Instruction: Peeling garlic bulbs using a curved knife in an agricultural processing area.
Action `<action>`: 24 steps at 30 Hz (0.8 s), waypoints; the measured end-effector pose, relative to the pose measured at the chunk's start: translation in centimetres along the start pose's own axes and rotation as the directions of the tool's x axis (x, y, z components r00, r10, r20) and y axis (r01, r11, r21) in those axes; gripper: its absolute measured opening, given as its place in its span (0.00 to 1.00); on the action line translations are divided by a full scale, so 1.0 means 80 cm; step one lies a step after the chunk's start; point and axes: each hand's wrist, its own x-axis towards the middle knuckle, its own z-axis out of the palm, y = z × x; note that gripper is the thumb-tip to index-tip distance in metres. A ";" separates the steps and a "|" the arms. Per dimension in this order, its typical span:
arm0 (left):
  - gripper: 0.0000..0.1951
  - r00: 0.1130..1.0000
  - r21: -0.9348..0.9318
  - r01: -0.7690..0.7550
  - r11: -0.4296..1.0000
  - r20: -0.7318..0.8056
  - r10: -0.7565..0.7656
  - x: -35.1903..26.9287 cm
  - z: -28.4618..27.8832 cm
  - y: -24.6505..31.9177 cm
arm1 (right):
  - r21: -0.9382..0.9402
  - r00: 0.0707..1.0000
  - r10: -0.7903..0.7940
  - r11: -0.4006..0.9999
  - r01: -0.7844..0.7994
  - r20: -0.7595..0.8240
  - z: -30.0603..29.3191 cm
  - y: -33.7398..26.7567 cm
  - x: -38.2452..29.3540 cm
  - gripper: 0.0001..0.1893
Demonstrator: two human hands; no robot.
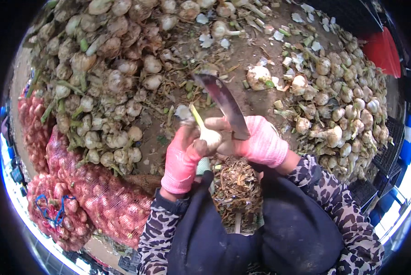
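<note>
Both of my hands wear pink knit gloves with dirty fingers. My left hand [184,154] grips a whitish garlic bulb [212,138] whose short green stem points up and to the left. In my right hand [257,141] is a knife with a broad, curved, stained blade [224,101], which points up and to the left, away from me. The fingers of that hand also touch the bulb's right side. The knife's handle is hidden in the glove. Below the hands, between my knees, lies a heap of dry trimmings [238,189].
A large pile of garlic with stems [112,79] rises at the left, and a pile of trimmed bulbs [346,103] lies at the right. Filled red mesh sacks [105,196] stand at the lower left. Black plastic crates [389,144] and a red container [382,51] are at the right edge.
</note>
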 end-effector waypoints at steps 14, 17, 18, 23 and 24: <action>0.12 0.926 0.640 -0.344 0.686 0.112 0.360 -0.007 -0.010 0.008 | -0.863 0.887 -0.440 0.386 0.327 0.139 -0.040 0.071 0.025 0.18; 0.12 0.909 0.557 -0.415 0.719 0.227 0.350 -0.018 -0.008 0.028 | -0.840 0.868 -0.477 0.408 0.359 0.140 -0.049 0.071 0.024 0.19; 0.12 0.898 0.489 -0.438 0.754 0.282 0.339 -0.023 -0.015 0.039 | -0.885 0.853 -0.489 0.296 0.361 0.184 -0.052 0.070 0.023 0.17; 0.17 0.988 0.213 -0.029 0.977 -0.145 0.061 -0.027 -0.028 0.075 | -0.603 0.842 -0.190 0.775 -0.188 -0.506 -0.057 0.067 0.024 0.09; 0.19 0.981 -0.236 0.071 0.969 0.192 -0.025 -0.023 -0.022 0.071 | -0.572 0.890 -0.144 0.807 -0.148 -0.432 -0.055 0.067 0.023 0.10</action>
